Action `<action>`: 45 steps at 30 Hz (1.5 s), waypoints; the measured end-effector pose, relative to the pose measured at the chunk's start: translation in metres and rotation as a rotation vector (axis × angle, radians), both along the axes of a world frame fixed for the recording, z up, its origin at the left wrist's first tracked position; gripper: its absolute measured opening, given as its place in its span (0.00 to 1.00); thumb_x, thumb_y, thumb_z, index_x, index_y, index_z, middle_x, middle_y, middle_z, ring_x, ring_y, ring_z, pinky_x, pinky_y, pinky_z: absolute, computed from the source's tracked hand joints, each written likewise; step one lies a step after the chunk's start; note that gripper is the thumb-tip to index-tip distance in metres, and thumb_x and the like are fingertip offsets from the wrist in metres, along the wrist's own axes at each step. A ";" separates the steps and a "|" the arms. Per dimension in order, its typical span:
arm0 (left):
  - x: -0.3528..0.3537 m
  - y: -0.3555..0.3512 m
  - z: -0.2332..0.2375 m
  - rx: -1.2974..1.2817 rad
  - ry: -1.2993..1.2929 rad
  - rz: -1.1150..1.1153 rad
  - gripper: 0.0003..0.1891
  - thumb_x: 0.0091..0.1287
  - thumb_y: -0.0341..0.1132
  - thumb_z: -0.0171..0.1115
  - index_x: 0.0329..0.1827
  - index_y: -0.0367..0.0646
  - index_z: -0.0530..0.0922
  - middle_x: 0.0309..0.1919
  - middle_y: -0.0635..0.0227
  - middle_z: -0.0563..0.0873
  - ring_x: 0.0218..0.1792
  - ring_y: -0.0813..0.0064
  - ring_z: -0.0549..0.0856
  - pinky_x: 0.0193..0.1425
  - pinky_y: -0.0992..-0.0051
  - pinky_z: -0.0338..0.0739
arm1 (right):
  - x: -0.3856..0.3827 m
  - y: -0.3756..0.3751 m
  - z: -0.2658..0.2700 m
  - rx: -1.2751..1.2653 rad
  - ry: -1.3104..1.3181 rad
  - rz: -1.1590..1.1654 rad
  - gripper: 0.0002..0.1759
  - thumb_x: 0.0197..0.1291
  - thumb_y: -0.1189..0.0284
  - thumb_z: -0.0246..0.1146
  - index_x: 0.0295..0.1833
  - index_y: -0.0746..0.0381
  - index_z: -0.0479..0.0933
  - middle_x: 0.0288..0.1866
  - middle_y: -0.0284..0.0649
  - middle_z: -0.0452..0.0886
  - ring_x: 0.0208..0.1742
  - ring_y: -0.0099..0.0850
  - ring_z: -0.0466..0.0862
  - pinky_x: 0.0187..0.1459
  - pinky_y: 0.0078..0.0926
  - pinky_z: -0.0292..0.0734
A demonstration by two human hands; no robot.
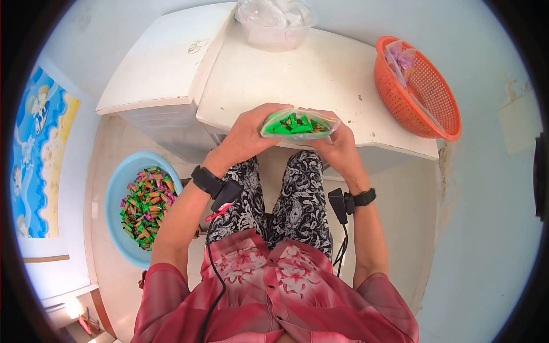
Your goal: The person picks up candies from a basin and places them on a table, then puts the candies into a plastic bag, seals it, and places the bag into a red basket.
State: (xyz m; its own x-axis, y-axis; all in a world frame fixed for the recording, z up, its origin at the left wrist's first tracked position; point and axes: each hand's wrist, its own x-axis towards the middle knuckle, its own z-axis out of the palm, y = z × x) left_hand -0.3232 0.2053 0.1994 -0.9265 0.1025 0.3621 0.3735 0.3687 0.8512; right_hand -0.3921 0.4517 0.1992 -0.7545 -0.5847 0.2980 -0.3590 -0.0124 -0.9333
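Clear plastic bag of green wrapped sweets (296, 124) sits between both hands, held just above the near edge of the white tabletop (320, 74). The left hand (250, 136) curls round the bag's left end, fingers over the top. The right hand (341, 150) grips the right end in much the same way, so both are closed on it.

The bag's long axis runs side to side, roughly level and parallel to the table edge. Which end is the mouth I cannot tell, as fingers cover both ends. A good hold here, I judge, means pinching the film and not the sweets, with the bag level so the filling stays evenly spread.

Out on the table, a round orange plastic mesh basket (434, 100) stands at the right with a small bag of purplish pieces (400, 60) in it. A clear plastic tub (277, 26) stands at the far edge. On the floor to the left is a light blue plastic basin (115, 194) of mixed coloured sweets (146, 208).
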 end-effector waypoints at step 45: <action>0.005 -0.006 -0.005 -0.070 -0.002 -0.085 0.35 0.67 0.31 0.81 0.78 0.42 0.77 0.72 0.60 0.85 0.74 0.66 0.83 0.79 0.66 0.77 | 0.009 -0.005 -0.001 -0.021 -0.025 0.016 0.24 0.68 0.86 0.70 0.69 0.66 0.79 0.68 0.41 0.88 0.69 0.31 0.86 0.72 0.32 0.80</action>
